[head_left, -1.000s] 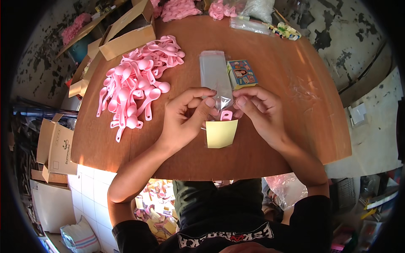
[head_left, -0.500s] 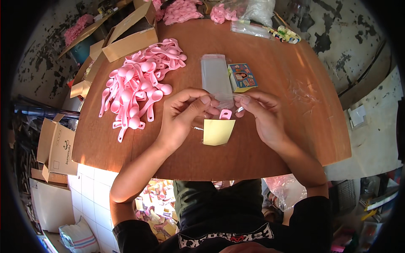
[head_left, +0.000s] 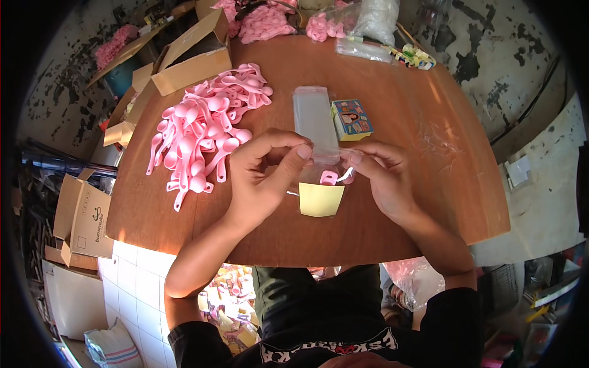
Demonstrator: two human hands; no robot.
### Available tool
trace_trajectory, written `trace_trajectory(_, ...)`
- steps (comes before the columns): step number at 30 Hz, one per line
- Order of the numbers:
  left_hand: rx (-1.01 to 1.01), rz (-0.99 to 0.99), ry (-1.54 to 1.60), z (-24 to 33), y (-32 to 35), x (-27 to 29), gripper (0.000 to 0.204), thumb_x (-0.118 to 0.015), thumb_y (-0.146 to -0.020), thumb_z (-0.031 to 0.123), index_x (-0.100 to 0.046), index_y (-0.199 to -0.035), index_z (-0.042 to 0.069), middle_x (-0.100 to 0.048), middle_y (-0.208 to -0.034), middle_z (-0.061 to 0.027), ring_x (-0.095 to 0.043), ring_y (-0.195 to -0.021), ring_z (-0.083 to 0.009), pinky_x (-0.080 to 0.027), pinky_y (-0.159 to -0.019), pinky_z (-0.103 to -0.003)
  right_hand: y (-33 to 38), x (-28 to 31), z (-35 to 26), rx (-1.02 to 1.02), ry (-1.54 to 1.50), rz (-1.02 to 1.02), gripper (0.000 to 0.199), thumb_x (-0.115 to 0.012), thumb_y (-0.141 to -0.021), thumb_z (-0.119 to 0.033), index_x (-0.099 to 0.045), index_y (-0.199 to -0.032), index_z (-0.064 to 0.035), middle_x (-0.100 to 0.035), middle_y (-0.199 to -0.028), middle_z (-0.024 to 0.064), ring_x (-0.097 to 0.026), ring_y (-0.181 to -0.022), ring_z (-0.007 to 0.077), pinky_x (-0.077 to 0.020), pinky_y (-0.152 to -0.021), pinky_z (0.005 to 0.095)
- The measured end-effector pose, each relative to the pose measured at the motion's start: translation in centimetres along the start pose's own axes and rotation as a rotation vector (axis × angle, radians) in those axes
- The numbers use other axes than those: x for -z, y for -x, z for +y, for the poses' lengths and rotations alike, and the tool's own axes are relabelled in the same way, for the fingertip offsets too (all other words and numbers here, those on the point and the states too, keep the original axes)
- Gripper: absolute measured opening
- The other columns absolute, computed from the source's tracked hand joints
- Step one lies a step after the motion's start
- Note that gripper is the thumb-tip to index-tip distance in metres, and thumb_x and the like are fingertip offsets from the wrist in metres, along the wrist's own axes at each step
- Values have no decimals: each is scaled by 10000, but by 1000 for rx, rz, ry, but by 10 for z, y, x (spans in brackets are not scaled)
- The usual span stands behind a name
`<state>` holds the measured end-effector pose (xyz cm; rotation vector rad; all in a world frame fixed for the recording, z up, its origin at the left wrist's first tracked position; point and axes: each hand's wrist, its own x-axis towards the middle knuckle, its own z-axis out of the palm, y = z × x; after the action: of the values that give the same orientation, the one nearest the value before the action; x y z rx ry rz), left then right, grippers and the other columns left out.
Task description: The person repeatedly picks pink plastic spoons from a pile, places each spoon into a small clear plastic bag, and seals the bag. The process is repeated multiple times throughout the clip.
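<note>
Between my hands hangs a small clear plastic bag [head_left: 315, 174], with a plain yellow card [head_left: 321, 199] and the holed end of a pink spoon [head_left: 329, 177] in it. Thumb and fingers of my left hand [head_left: 261, 178] pinch its upper left edge. My right hand [head_left: 385, 179] pinches the upper right edge, and a thin white strip [head_left: 346, 174] dangles by its fingertips. Just beyond lies a stack of flat clear bags [head_left: 314, 116], beside a pack of printed blue cards [head_left: 354, 119]. The rest of the spoon is hidden.
Left on the wooden table [head_left: 423, 202] is a heap of pink spoons [head_left: 199, 132], with an open cardboard box [head_left: 193, 70] behind it. Pink bundles [head_left: 265, 23] and plastic bags [head_left: 374, 24] line the far edge. Many filled packets [head_left: 228, 297] lie below the near edge.
The white strip now hangs visibly from my right fingertips; before, only a bit showed. The bag and yellow card sit slightly lower in view, as does the whole table.
</note>
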<state>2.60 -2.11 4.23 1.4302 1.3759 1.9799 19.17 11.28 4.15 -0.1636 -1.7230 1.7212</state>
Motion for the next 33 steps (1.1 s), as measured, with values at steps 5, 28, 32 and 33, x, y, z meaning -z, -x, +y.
trace_trajectory(5,128,-23,285,-7,-3,1,131,-627,-949,97,-635,-1031,-6,-693,-960,-112,-699,-807,-159,-576,-661,-265,-1,2,5,-21,-41,2,198,-646,-947,-145,-686,-1019,35,-676,-876,70,-636,-803,123,-524,-704,273)
trace_trajectory(28,318,-208,260,-29,-11,23,268,-715,-874,65,-633,-1118,-11,-677,-1066,-102,-652,-962,-144,-537,-854,-280,-7,6,25,25,81,-62,139,-615,-954,-44,-643,-1049,54,-682,-1001,84,-647,-939,111,-528,-837,246)
trace_trajectory(32,280,-198,155,-35,-12,20,200,-703,-882,49,-661,-1066,-16,-686,-1038,-96,-661,-941,-151,-554,-839,-296,-8,12,30,28,106,-28,143,-624,-951,-52,-643,-1049,50,-680,-997,80,-648,-939,116,-536,-825,249)
trace_trajectory(33,224,-206,87,-38,-10,21,175,-682,-893,31,-659,-1058,-21,-680,-1052,-113,-670,-942,-175,-572,-828,-325,-9,12,31,27,112,-21,145,-629,-949,-55,-644,-1049,49,-680,-997,79,-648,-939,118,-539,-819,249)
